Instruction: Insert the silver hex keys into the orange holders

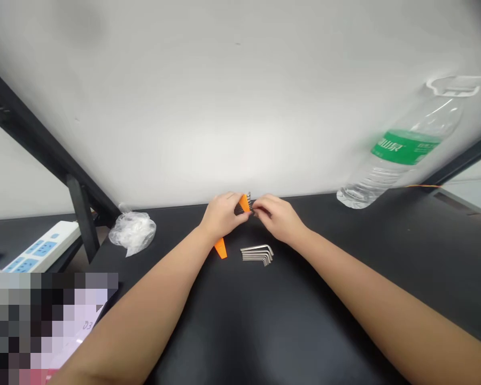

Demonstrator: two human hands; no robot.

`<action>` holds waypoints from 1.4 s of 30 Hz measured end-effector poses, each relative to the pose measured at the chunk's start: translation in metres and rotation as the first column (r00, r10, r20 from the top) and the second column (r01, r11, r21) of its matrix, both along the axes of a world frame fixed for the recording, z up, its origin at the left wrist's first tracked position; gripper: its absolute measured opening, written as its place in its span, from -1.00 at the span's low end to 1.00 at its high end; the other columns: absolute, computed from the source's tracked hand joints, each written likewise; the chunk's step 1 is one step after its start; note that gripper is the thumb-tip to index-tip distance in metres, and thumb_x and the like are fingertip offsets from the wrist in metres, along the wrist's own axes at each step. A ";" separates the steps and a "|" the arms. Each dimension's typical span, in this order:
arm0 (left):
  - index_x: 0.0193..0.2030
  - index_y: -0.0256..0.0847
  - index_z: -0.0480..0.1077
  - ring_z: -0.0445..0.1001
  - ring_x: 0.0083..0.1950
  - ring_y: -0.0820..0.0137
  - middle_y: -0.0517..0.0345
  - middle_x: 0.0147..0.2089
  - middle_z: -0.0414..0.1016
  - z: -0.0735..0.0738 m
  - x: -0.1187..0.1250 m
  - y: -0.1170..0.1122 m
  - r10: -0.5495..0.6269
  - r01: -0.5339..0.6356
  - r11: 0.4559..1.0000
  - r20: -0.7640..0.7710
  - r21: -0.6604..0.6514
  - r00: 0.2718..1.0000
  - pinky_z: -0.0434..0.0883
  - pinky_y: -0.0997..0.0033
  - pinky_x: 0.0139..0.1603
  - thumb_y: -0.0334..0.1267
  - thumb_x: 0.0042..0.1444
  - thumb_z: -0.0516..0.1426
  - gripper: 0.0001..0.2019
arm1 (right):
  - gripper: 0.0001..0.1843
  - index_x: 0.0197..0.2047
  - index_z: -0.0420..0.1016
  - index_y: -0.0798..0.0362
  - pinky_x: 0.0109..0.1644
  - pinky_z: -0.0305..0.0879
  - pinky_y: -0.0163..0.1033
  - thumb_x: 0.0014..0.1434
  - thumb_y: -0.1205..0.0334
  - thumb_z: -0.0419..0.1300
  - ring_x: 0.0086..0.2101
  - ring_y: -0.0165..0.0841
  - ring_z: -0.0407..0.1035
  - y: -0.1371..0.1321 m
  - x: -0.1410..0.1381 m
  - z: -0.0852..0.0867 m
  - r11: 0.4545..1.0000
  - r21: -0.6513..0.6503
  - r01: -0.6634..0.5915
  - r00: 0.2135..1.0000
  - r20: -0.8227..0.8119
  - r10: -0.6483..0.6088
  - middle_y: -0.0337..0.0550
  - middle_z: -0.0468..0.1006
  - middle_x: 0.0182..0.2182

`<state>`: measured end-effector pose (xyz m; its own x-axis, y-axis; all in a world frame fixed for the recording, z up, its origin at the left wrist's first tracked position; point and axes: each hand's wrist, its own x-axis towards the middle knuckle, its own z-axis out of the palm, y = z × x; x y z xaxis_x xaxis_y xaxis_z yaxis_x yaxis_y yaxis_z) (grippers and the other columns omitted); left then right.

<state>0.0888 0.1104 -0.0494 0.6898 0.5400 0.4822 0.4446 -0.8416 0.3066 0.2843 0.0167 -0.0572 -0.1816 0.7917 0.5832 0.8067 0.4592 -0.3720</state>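
Observation:
My left hand is closed around an orange key holder, lifted a little above the black table near the wall. Short metal ends stick out of the holder's right side. Against these ends, the fingertips of my right hand are pinched together; what lies between them is too small to make out. A second orange piece lies on the table, partly hidden by my left wrist. Just below my hands, several L-shaped hex keys rest side by side, graded by size, with their bent ends to the right.
A crumpled clear plastic bag lies at the left. At the right stands a large clear bottle with a green label. Past the black metal frame is a white power strip. A blurred-out area covers the lower left.

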 end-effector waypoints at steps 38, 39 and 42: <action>-0.10 -0.17 0.53 0.46 0.01 0.14 -0.02 -0.06 0.52 -0.004 -0.003 0.008 0.036 -0.052 0.995 -0.182 -0.086 0.983 0.41 0.19 0.03 0.07 0.15 0.27 -0.64 | -0.79 -0.11 0.60 -0.05 -0.26 0.35 -0.21 0.24 0.06 0.30 -0.33 -0.33 0.43 -0.057 0.006 0.024 0.837 -0.547 -0.006 0.989 0.122 0.086 -0.14 0.54 -0.18; -0.05 -0.17 0.53 0.47 0.04 0.13 -0.03 -0.03 0.52 -0.005 -0.003 0.009 0.032 -0.049 0.994 -0.172 -0.098 0.985 0.41 0.18 0.06 0.09 0.15 0.27 -0.61 | -0.78 -0.10 0.59 -0.05 -0.27 0.35 -0.21 0.23 0.06 0.32 -0.34 -0.33 0.43 -0.058 0.004 0.021 0.848 -0.529 -0.006 0.990 0.117 0.080 -0.14 0.53 -0.17; 0.14 -0.18 0.49 0.46 0.14 0.10 -0.08 0.10 0.51 -0.002 -0.005 0.009 0.055 -0.067 0.992 -0.113 -0.110 0.992 0.40 0.15 0.17 0.09 0.17 0.25 -0.49 | -0.83 -0.14 0.57 -0.05 -0.32 0.34 -0.22 0.22 0.11 0.33 -0.37 -0.35 0.41 -0.059 0.000 0.017 0.873 -0.486 -0.030 0.987 0.123 0.103 -0.15 0.53 -0.19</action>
